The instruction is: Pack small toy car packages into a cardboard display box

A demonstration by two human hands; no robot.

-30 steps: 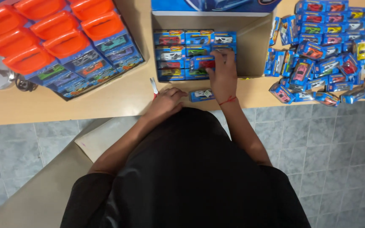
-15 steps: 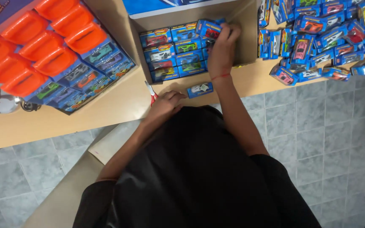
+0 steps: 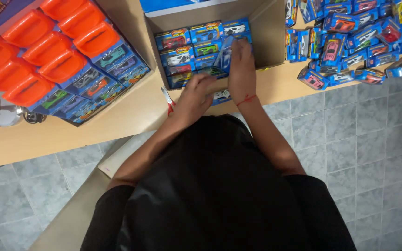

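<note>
— Two hands are now at the cardboard box (image 3: 261, 28)?
— Yes. Right hand (image 3: 241, 69) has lifted, gripping a blister-packed toy car (image 3: 224, 55) over the rows; left hand (image 3: 194, 95), loosely curled, moved onto the front edge.

- left hand (image 3: 195, 96): arm stretched forward, elbow slightly bent, fingers curled, knuckles up
- right hand (image 3: 241, 65): reaches further forward than left, back of hand up, fingers pinched together at tips, red thread on wrist
- hands near each other, not touching
</note>
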